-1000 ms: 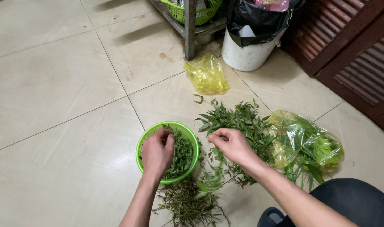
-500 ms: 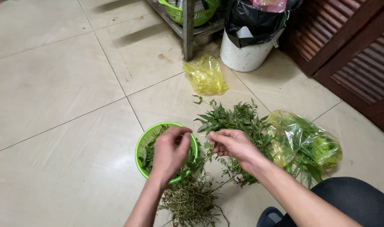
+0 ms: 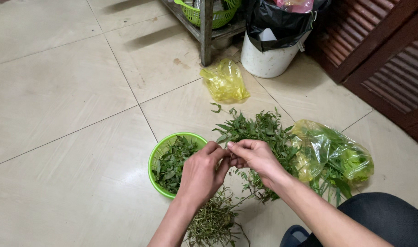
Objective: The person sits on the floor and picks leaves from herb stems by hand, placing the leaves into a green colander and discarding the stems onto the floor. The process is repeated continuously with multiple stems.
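— Sitting low over pale floor tiles, working right on the ground. Left hand and right hand meeting fingertip to fingertip, both pinched narrow on one thin herb sprig, held up between the green basket and the herb pile.

— Keeping it just beside the basket rim, probably so that picked leaves are dropping straight in?

— Looking that way. Picked leaves lying inside the basket, bare stems heaping apart, near the wrists, keeping waste and leaves separate.

— Counting now?

— One basket in use, one pile of unpicked herbs, one heap of stems. Two plastic bags: one clear bag holding more greens, touching the pile on the right; one yellow bag lying crumpled farther off.

— And beyond?

— One white bin lined with black, one metal shelf leg, a second green basket resting on the shelf, brown slatted doors standing behind.
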